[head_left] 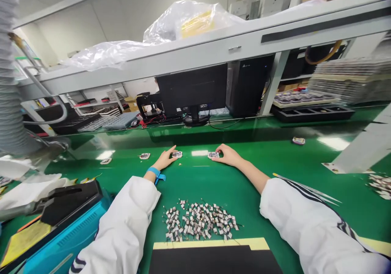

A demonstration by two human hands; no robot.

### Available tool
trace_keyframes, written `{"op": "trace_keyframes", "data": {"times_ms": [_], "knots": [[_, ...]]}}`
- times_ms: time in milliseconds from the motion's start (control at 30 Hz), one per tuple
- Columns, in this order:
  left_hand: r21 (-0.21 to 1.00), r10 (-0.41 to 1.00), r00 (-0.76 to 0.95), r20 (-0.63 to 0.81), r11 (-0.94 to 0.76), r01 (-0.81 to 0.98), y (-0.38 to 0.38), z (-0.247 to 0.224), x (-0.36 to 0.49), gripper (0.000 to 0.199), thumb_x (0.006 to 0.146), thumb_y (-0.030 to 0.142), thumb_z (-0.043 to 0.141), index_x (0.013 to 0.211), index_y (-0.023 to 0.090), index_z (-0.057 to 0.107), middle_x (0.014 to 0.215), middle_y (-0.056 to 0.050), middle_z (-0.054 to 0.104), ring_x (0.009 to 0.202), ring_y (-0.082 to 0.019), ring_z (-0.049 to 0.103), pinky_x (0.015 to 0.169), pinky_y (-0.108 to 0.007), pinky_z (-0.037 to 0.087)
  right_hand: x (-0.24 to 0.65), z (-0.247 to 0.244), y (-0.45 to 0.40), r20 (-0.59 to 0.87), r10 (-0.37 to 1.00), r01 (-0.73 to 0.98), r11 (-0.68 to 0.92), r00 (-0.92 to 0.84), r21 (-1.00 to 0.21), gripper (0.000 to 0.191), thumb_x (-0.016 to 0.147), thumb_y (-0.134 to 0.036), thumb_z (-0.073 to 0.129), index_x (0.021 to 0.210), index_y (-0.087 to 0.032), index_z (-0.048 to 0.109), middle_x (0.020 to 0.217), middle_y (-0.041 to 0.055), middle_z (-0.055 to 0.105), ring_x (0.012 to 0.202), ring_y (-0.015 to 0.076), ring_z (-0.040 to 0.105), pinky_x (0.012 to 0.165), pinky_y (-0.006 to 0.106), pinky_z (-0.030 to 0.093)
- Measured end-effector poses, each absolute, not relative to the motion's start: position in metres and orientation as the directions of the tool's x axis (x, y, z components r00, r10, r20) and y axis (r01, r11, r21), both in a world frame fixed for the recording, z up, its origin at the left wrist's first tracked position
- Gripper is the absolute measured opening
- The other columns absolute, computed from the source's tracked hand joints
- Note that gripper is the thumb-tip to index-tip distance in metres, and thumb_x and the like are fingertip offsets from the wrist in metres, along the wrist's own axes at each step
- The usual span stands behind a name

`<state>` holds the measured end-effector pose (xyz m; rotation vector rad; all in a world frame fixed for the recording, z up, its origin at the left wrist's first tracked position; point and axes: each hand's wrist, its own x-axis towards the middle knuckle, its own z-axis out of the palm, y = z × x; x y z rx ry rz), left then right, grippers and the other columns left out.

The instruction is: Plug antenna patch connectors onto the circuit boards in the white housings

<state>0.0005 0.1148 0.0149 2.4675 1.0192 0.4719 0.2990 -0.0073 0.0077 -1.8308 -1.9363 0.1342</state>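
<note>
My left hand (164, 158), with a blue strap round its wrist, is closed at the fingertips on the left edge of a small electronic part with a white frame (177, 154). Between the thumb and fingers of my right hand (229, 156) is a second white-framed electronic part (213, 154). Both parts are at the green work surface (195, 180), level with each other and a short way apart. Nearer to me lies a pile of small silvery pieces with dark leads (200, 221). Similar white-framed parts rest farther left, one (144, 156) close to my left hand.
Metal tweezers (305, 188) lie beside my right sleeve. A blue and black device (70, 229) stands at the left. A white metal post (363, 143) rises at the right. Behind are a monitor (192, 90) and black trays (311, 114). A black sheet (214, 259) lies in front.
</note>
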Motion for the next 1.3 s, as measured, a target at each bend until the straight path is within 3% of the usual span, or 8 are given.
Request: {"op": "trace_keyframes", "data": {"times_ms": [133,233,367,800,1033,1300], "knots": [[0.544,0.699,0.687,0.2,-0.662,0.515,0.119,0.015,0.005,0.061,0.077,0.02,0.051,0.132,0.015,0.025,0.116,-0.006,0.053,0.107,-0.016,0.049,0.098,-0.032,0.034,0.294,0.008,-0.001,0.316,0.946,0.896,0.199,-0.07,-0.397,0.037,0.073,-0.047,0.058,0.088,-0.013,0.057,0.086,0.0037,0.053,0.082,0.0126,0.05,0.071,0.026,0.042],[0.57,0.687,0.687,0.237,-0.671,0.474,0.119,0.014,0.004,0.065,0.074,0.02,0.054,0.131,0.014,0.025,0.111,-0.006,0.055,0.102,-0.016,0.051,0.095,-0.033,0.037,0.291,0.007,0.003,0.351,0.932,0.892,0.234,-0.092,-0.386,0.032,0.071,-0.043,0.062,0.085,-0.015,0.056,0.086,0.003,0.053,0.082,0.0131,0.051,0.069,0.023,0.042],[0.597,0.673,0.682,0.287,-0.682,0.422,0.119,0.011,0.003,0.066,0.07,0.019,0.054,0.13,0.015,0.027,0.109,-0.005,0.056,0.099,-0.017,0.051,0.088,-0.032,0.042,0.29,0.004,0.003,0.357,0.927,0.902,0.25,-0.117,-0.352,0.033,0.07,-0.041,0.063,0.095,-0.02,0.056,0.09,0.0023,0.053,0.085,0.0139,0.051,0.07,0.023,0.043],[0.576,0.678,0.615,0.403,-0.71,0.406,0.12,0.003,0.0,0.065,0.074,0.01,0.051,0.132,0.017,0.024,0.115,-0.007,0.05,0.107,-0.018,0.045,0.098,-0.035,0.034,0.274,0.002,0.014,0.476,0.856,0.925,0.326,-0.202,-0.193,0.032,0.073,-0.044,0.06,0.092,-0.018,0.057,0.086,0.0047,0.053,0.08,0.0177,0.052,0.066,0.028,0.044],[0.657,0.698,0.586,0.412,-0.673,0.34,0.118,0.003,0.002,0.072,0.07,0.008,0.054,0.133,0.017,0.02,0.11,-0.006,0.053,0.1,-0.016,0.05,0.085,-0.028,0.044,0.266,0.0,0.017,0.533,0.822,0.919,0.346,-0.2,-0.187,0.037,0.074,-0.048,0.057,0.093,-0.016,0.057,0.087,0.0056,0.053,0.08,0.0183,0.051,0.067,0.03,0.044],[0.725,0.691,0.584,0.427,-0.647,0.236,0.118,0.003,0.001,0.073,0.068,0.007,0.055,0.133,0.016,0.022,0.106,-0.007,0.055,0.098,-0.015,0.052,0.083,-0.026,0.045,0.237,-0.003,0.045,0.582,0.786,0.907,0.377,-0.207,-0.186,0.038,0.075,-0.05,0.054,0.093,-0.016,0.057,0.087,0.007,0.052,0.081,0.0182,0.051,0.069,0.029,0.044]]}}
